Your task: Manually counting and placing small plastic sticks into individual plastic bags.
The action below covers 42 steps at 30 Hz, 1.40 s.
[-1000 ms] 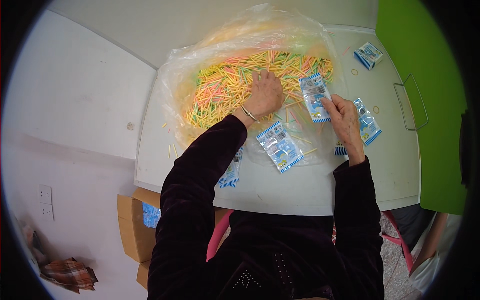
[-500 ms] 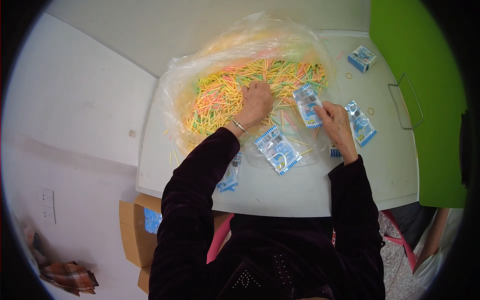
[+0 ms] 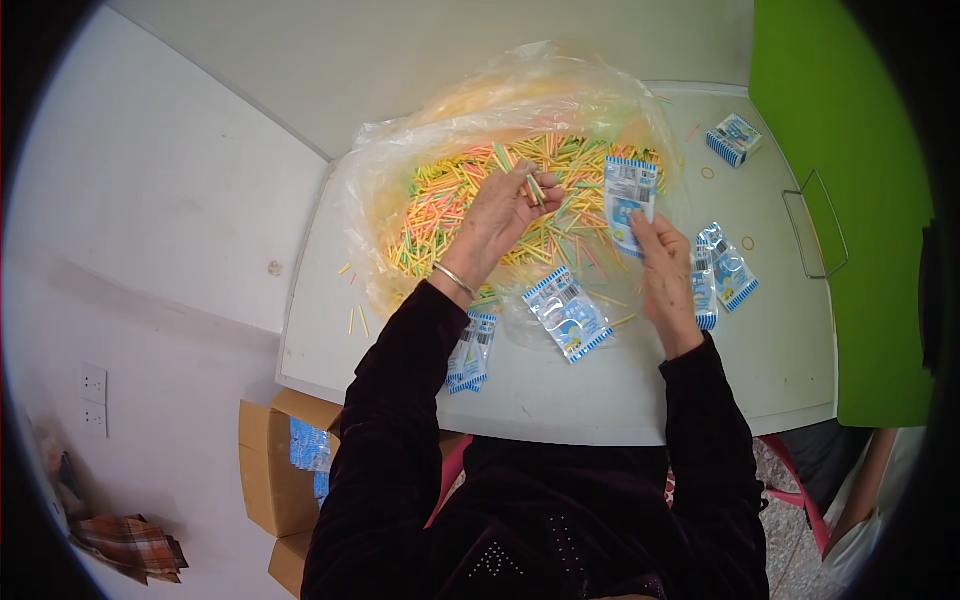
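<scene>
A person at a white table [image 3: 600,400] sorts coloured sticks into small packets.

The left hand [image 3: 505,215], fingers pinched shut, lifts a few sticks [image 3: 533,188] above the heap of coloured sticks [image 3: 450,200] lying on a clear plastic bag [image 3: 540,90]. The right hand [image 3: 665,265] grips a blue-and-white packet [image 3: 628,195] upright just beside the heap. More packets [image 3: 568,313] lie flat on the table near both wrists.

A white table [image 3: 620,400] carries a clear plastic bag [image 3: 480,120] heaped with coloured sticks [image 3: 450,200], several blue-and-white packets [image 3: 567,313], a small box [image 3: 733,138], what look like rubber bands [image 3: 747,243], and stray sticks [image 3: 355,320] near its left edge.
</scene>
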{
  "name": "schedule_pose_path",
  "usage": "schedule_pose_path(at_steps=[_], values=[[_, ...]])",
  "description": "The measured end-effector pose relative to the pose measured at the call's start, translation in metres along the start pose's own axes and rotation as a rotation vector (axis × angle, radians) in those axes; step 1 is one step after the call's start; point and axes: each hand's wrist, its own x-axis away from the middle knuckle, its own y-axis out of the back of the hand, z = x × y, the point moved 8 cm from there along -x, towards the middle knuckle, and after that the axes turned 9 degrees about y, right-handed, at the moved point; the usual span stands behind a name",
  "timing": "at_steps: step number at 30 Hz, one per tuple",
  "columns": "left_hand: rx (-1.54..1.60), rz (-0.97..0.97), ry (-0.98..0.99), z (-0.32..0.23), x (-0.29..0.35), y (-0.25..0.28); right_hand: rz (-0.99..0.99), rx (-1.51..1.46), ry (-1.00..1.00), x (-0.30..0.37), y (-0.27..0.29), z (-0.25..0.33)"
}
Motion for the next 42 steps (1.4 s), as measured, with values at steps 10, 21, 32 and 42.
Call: schedule_pose_path(at_steps=[10,21,32,42], values=[[0.325,0.042,-0.111,0.047,0.012,-0.045,-0.302,-0.805,-0.248,-0.010,-0.044,-0.062],[0.192,-0.058,-0.256,0.045,0.016,-0.049,-0.261,-0.749,-0.210,-0.004,-0.051,-0.046],[0.180,-0.085,-0.088,0.028,-0.005,-0.017,-0.124,-0.373,-0.090,-0.008,-0.008,-0.019],[0.111,0.039,-0.257,-0.034,0.026,-0.035,0.438,0.014,-0.252,0.011,-0.025,-0.011]])
